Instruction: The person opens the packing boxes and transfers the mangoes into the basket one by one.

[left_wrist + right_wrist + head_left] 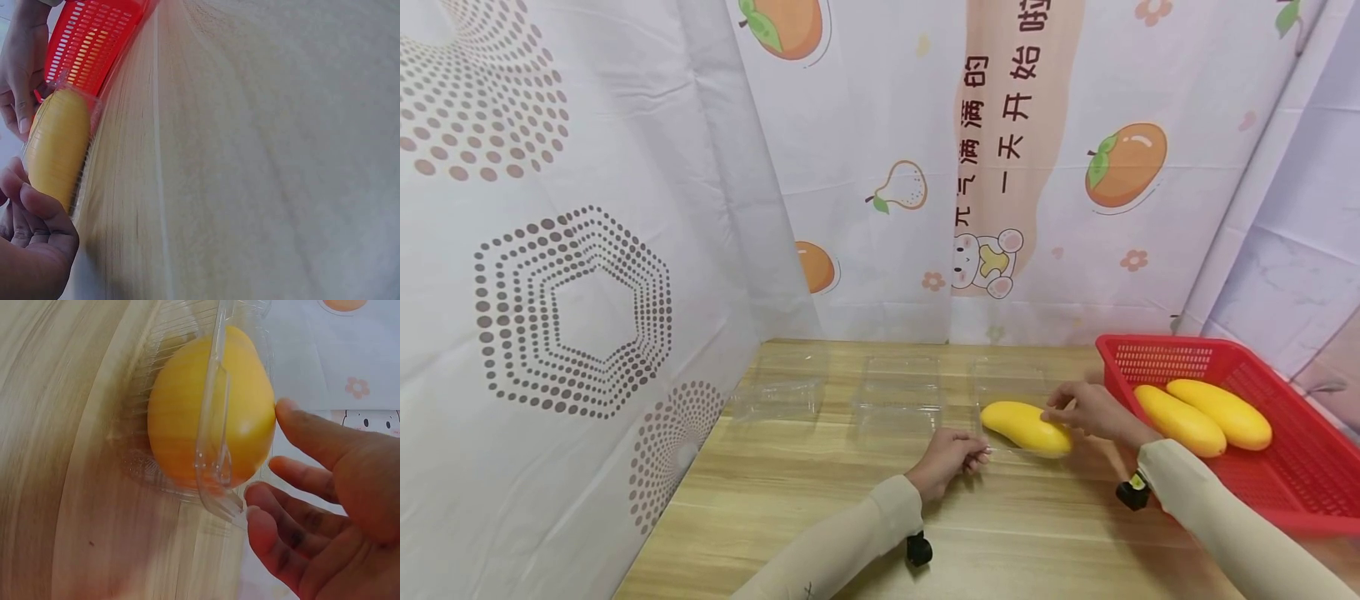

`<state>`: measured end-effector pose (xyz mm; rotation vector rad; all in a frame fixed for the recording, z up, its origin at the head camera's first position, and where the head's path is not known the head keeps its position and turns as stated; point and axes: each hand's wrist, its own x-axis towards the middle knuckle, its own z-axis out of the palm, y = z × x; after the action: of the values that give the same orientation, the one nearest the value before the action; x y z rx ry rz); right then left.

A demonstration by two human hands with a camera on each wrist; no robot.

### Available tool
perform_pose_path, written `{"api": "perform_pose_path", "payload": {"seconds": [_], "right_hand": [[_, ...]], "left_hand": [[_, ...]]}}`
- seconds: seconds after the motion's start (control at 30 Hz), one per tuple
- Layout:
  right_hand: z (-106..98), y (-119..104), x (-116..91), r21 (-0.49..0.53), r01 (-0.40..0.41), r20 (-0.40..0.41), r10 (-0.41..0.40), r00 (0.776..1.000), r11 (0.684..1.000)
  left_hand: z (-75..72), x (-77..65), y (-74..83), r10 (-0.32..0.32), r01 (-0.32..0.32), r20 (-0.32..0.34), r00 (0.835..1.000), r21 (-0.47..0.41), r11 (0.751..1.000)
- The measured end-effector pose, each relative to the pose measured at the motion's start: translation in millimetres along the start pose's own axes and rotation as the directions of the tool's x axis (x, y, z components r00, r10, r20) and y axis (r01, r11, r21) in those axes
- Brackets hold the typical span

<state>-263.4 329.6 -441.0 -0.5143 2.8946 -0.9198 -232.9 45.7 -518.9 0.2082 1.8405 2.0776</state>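
Observation:
A yellow mango point(1028, 427) lies in an open clear plastic clamshell box point(209, 444), whose lid stands up behind it. My left hand point(951, 460) is at the box's front left corner; in the left wrist view its curled fingers point(47, 209) pinch the rim there. At the mango's other end is my right hand point(1093, 410). Its thumb touches the mango in the right wrist view, while the other fingers point(294, 528) are spread loosely beside the box's rim, not wrapped round anything.
Two more clear boxes, one in the middle point(898, 408) and one at the left point(778, 400), stand with lids up along the table's back. To the right, a red basket point(1292, 492) holds two mangoes point(1221, 414). Printed curtains point(850, 167) hang behind and beside the wooden table point(760, 492).

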Motion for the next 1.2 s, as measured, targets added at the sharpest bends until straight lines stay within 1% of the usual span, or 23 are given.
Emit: {"api": "perform_pose_path", "payload": {"seconds": [0.17, 0.37, 0.57, 0.73, 0.83, 1.07, 1.2], "right_hand": [[0, 0, 1, 0.0, 0.051, 0.036, -0.051, 0.998, 0.999], [1, 0, 4, -0.063, 0.146, 0.069, -0.142, 0.988, 0.987], [4, -1, 5, -0.122, 0.184, 0.096, -0.173, 0.98, 0.975], [5, -5, 4, -0.186, 0.229, 0.117, -0.21, 0.971, 0.956], [5, -10, 2, -0.221, 0.234, 0.118, -0.213, 0.97, 0.947], [12, -15, 1, -0.303, 0.209, 0.095, -0.188, 0.977, 0.93], [14, -17, 1, -0.323, 0.213, 0.08, -0.198, 0.977, 0.922]], "left_hand": [[0.0, 0.5, 0.0, -0.009, 0.009, -0.007, 1.0, 0.001, 1.0], [-0.3, -0.4, 0.3, -0.017, 0.017, -0.009, 1.0, 0.0, 1.0], [-0.9, 0.2, -0.2, -0.013, 0.013, -0.005, 1.0, -0.004, 1.0], [-0.5, -0.5, 0.9, -0.016, 0.016, -0.003, 1.0, -0.001, 1.0], [-0.7, -0.6, 0.7, -0.019, 0.018, 0.001, 1.0, 0.003, 1.0], [-1.5, -0.2, -0.4, -0.013, 0.013, 0.008, 1.0, 0.013, 1.0], [-1.8, -0.2, -0.3, -0.012, 0.012, 0.012, 1.0, 0.017, 1.0]]}}
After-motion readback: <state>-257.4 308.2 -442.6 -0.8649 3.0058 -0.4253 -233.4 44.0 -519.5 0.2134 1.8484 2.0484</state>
